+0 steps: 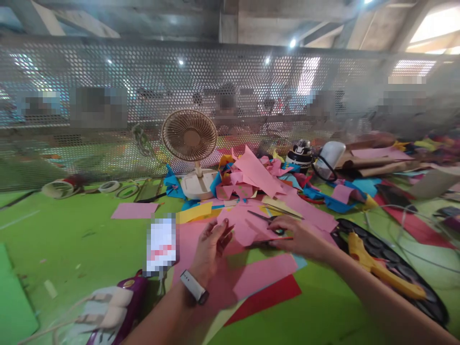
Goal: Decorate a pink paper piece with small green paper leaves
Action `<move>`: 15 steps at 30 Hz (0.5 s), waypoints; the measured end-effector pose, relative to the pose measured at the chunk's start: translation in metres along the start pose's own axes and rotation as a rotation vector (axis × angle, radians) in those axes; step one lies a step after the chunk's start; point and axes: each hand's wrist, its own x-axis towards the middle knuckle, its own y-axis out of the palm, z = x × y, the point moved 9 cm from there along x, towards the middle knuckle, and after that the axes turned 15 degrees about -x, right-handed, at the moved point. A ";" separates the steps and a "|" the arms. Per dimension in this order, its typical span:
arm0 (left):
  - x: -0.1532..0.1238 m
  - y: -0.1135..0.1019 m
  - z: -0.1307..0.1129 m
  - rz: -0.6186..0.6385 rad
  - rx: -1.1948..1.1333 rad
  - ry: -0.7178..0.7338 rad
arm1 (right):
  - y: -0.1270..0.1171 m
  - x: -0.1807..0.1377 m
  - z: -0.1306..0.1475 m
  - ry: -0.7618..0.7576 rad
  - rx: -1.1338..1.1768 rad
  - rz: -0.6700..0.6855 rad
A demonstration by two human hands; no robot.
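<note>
My left hand pinches the edge of a pink paper sheet lying on the green table. My right hand is closed round the handles of a pair of scissors, whose blades point left over the pink paper. A white watch is on my left wrist. More pink sheets and a red sheet lie under my forearms.
A small beige fan stands behind a heap of coloured paper scraps. A yellow glue gun rests on a dark tray at right. Tape rolls lie at far left, a power strip near left. A perforated metal screen runs across the back.
</note>
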 end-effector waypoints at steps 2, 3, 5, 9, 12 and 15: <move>0.002 -0.001 -0.004 -0.015 -0.016 0.019 | -0.001 -0.002 -0.003 -0.048 -0.213 0.074; 0.003 -0.002 -0.007 -0.027 -0.025 0.032 | -0.001 -0.003 -0.006 -0.049 -0.281 0.106; 0.005 -0.003 -0.012 -0.042 -0.033 0.055 | 0.002 -0.004 -0.013 -0.044 -0.357 0.155; 0.009 -0.004 -0.019 -0.042 0.026 0.076 | 0.006 -0.003 -0.013 -0.102 -0.411 0.197; 0.010 -0.004 -0.021 -0.034 0.034 0.079 | 0.007 -0.002 -0.009 -0.136 -0.420 0.199; 0.009 -0.006 -0.018 -0.041 -0.010 0.056 | 0.007 -0.001 -0.008 -0.148 -0.414 0.202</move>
